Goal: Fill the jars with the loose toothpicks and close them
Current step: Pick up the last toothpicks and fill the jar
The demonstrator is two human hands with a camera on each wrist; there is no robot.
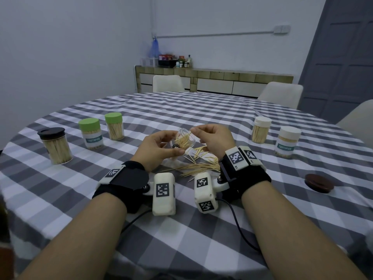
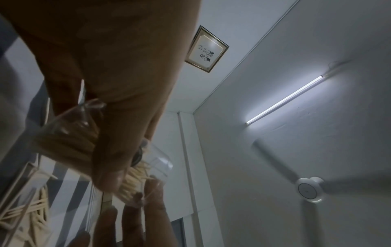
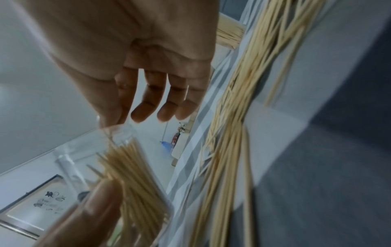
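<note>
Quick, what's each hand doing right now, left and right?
Left hand: grips the tilted clear jar, partly filled with toothpicks.
Right hand: open at the jar's mouth, fingers loosely bent, holding nothing visible.

Left hand [image 1: 159, 148]: raised, fingers and thumb curled round a tilted clear jar [image 1: 184, 139].
Right hand [image 1: 215, 138]: raised just right of it, fingers loosely bent at the jar's mouth.
Forearms: bare, reaching forward, black wrist straps.

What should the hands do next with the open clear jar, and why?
Probably the right hand, empty at the mouth of the tilted clear plastic jar that the left hand holds, should pinch more loose wooden toothpicks from the table; the jar looks only partly filled.
</note>
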